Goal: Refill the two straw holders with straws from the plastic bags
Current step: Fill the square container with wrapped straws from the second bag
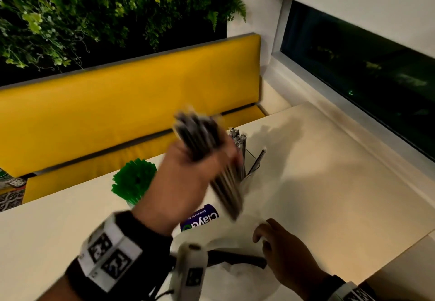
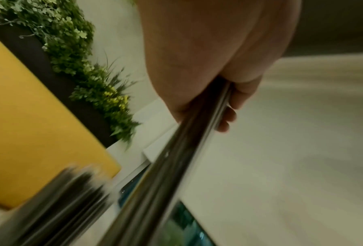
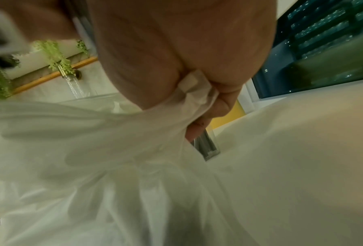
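Note:
My left hand [image 1: 188, 173] grips a blurred bundle of dark wrapped straws [image 1: 211, 159], raised above the table, just left of the clear straw holder [image 1: 249, 164] that has several dark wrapped straws standing in it. The left wrist view shows the fingers [image 2: 229, 114] curled round that bundle [image 2: 172, 166]. A second holder, packed with green straws [image 1: 134, 178], stands to the left. My right hand [image 1: 280, 242] pinches the rim of a white plastic bag [image 1: 235, 274] lying near the table's front; the right wrist view shows the bag [image 3: 134, 166] bunched in the fingers [image 3: 224, 106].
A purple-labelled packet [image 1: 200, 218] lies between the bag and the holders. A yellow bench [image 1: 117, 103] runs behind the table [image 1: 341, 183], with a plant wall [image 1: 94, 13] above it. A dark window [image 1: 376, 70] borders the right side.

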A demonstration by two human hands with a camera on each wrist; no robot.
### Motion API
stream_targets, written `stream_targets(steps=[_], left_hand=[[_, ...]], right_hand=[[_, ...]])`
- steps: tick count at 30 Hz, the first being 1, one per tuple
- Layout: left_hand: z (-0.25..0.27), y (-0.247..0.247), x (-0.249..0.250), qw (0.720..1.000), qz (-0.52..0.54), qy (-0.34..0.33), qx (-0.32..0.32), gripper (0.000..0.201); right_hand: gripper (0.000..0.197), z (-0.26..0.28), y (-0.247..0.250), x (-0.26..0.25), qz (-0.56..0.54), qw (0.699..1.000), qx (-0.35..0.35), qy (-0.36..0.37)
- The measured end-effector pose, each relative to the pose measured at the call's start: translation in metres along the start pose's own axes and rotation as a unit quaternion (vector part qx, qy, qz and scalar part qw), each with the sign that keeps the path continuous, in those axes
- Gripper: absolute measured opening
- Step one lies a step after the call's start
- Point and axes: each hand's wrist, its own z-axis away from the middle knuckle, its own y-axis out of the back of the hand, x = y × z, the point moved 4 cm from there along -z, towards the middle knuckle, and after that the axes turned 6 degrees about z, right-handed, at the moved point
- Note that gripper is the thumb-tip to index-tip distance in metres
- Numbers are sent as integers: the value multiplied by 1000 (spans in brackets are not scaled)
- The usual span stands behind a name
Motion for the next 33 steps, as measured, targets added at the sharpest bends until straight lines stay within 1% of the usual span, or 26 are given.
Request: stream_targets(steps=[2, 3, 4, 6, 8, 9, 10, 12, 13, 14, 15, 18, 19, 20, 21, 22, 23, 24, 25, 26, 27, 28, 29, 30, 32, 33], left_hand=[[-27, 5, 22, 989, 79, -88, 90, 23], [-39, 5, 21, 983, 87, -106, 121, 20], [-50, 4, 10, 980, 82, -105, 148, 16], [-67, 3, -29, 978, 34, -58, 199, 6], [-75, 6, -79, 977, -18, -3, 213, 11], [-76, 10, -102, 975, -70, 14, 212, 14], [-78, 15, -125, 967, -143, 38, 206, 19], [-76, 22, -154, 934, -290, 110, 180, 34], [-73, 23, -160, 916, -342, 127, 169, 44], [-69, 24, -162, 907, -370, 124, 157, 57], [-65, 22, -158, 909, -373, 107, 154, 68], [-56, 19, -133, 931, -329, -4, 156, 92], [-57, 16, -121, 931, -329, -36, 155, 96], [-60, 10, -109, 921, -353, -71, 149, 95], [-64, 2, -100, 897, -408, -104, 137, 91], [-72, -8, -96, 853, -496, -123, 110, 84], [-80, -18, -99, 797, -590, -117, 58, 77], [-87, -25, -110, 743, -664, -84, -15, 72], [-89, -29, -123, 703, -705, -41, -85, 68], [-90, -29, -135, 674, -726, -8, -135, 64], [-89, -27, -141, 663, -731, 13, -159, 60], [-88, -25, -140, 668, -726, 16, -159, 57], [-87, -24, -132, 682, -718, 4, -139, 57], [-84, -24, -118, 700, -706, -19, -104, 58], [-68, -26, -84, 752, -648, -123, -25, 57], [-53, -27, -73, 779, -601, -179, -12, 50]], right_hand=[[18, 0, -2, 0, -2, 1000, -9, 1], [18, 0, -3, 0, -7, 1000, -16, 1], [19, -1, -5, 1, -11, 1000, -22, 1], [19, -1, -5, 2, -14, 1000, -21, -3], [17, -1, -4, 3, -7, 1000, -17, -9], [18, -1, -4, 3, -4, 1000, -18, -10], [18, -1, -5, 4, -3, 1000, -21, -10], [18, -1, -7, 7, -5, 1000, -25, -10], [18, -1, -8, 8, -6, 1000, -26, -10], [18, -1, -9, 9, -7, 1000, -28, -10], [18, -1, -9, 10, -8, 1000, -29, -10], [16, -1, -7, 11, -16, 999, -35, -10], [16, -2, -7, 12, -16, 999, -35, -9], [15, -2, -8, 12, -14, 999, -35, -9], [15, -2, -8, 12, -14, 999, -35, -9], [15, -2, -8, 11, -15, 999, -36, -9], [16, -2, -8, 11, -18, 999, -36, -11], [16, -2, -8, 11, -19, 999, -38, -12], [16, -2, -7, 10, -20, 999, -40, -12], [16, -1, -7, 10, -20, 999, -41, -13], [16, -1, -7, 9, -21, 999, -40, -12], [16, 0, -7, 9, -20, 999, -39, -12], [16, 0, -6, 9, -19, 999, -37, -13], [16, 0, -5, 9, -18, 999, -38, -13], [16, 0, -6, 8, -19, 999, -43, -12], [17, 0, -5, 7, -20, 999, -44, -14]])
